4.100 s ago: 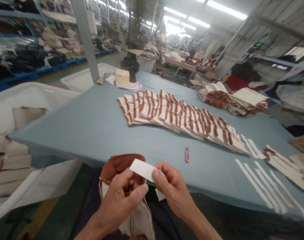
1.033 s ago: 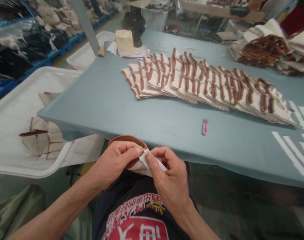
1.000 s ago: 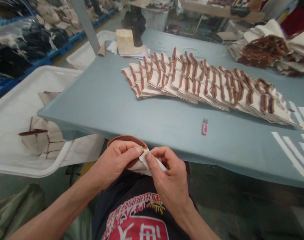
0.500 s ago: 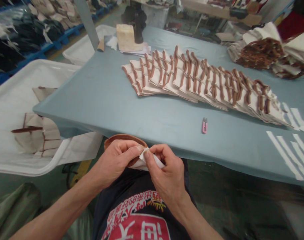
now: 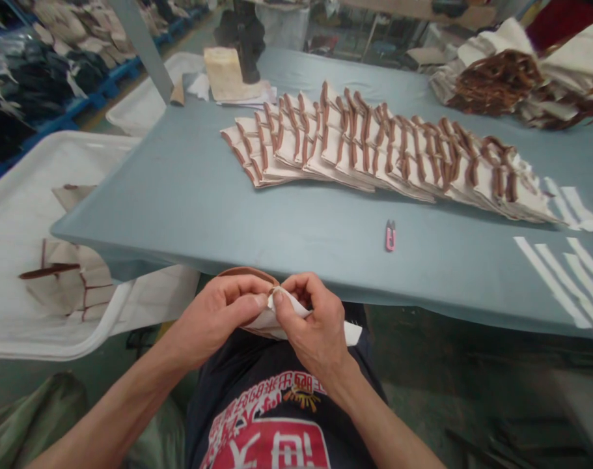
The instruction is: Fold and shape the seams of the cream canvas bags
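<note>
Below the table's near edge, my left hand (image 5: 217, 314) pinches the brown-trimmed rim of a cream fabric piece (image 5: 263, 320) held over my lap. My right hand (image 5: 310, 326) is closed too, thumb and fingers pressing a white paper strip (image 5: 351, 333) against that rim; the strip's free end sticks out to the right of my hand. The two thumbs nearly touch. Most of the fabric piece is hidden behind my hands.
A blue-grey table (image 5: 189, 195) carries a long fanned row of cream pieces with brown trim (image 5: 374, 153), pink thread snips (image 5: 390, 235), white strips (image 5: 554, 277) at right, and heaps of pieces (image 5: 501, 78) at the back. White bins (image 5: 13, 215) stand to the left.
The view has tilted down since the oldest frame. The white strip, then held up flat between my hands, is now pressed onto the fabric rim, with its end showing right of my right hand.
</note>
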A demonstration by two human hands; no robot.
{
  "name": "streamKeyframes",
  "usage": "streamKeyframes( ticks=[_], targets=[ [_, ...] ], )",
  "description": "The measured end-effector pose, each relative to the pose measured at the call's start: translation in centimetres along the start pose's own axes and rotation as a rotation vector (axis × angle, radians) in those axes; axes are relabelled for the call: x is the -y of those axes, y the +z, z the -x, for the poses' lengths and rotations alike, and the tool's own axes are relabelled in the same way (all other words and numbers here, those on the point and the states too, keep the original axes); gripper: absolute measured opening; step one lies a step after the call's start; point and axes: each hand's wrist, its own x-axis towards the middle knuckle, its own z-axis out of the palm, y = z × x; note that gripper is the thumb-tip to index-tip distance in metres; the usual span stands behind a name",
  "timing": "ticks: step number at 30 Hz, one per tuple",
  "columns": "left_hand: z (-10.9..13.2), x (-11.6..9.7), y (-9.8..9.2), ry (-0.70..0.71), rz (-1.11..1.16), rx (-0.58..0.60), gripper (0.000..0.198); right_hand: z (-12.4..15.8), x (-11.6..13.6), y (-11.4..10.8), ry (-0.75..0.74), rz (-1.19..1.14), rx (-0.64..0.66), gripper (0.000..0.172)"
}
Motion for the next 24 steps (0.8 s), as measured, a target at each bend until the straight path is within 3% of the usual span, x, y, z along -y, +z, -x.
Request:
streamKeyframes(
  ticks=[5,14,24],
  targets=[
    [-0.2,-0.1,0.5,-0.036,0.016,0.000,0.020,-0.2,-0.1,-0.2,0.039,-0.059,0.004,0.014],
    [-0.3,-0.5,2.4,0.029,-0.216,-0.157,0.026,-0.4,-0.9,-0.1,0.098,-0.156,0.027,0.016],
    [0.0,0.3,2.7,0.086,-0.317,-0.257,0.020,-0.2,-1.7,0.4,0.081,-0.194,0.101,0.017]
  ],
)
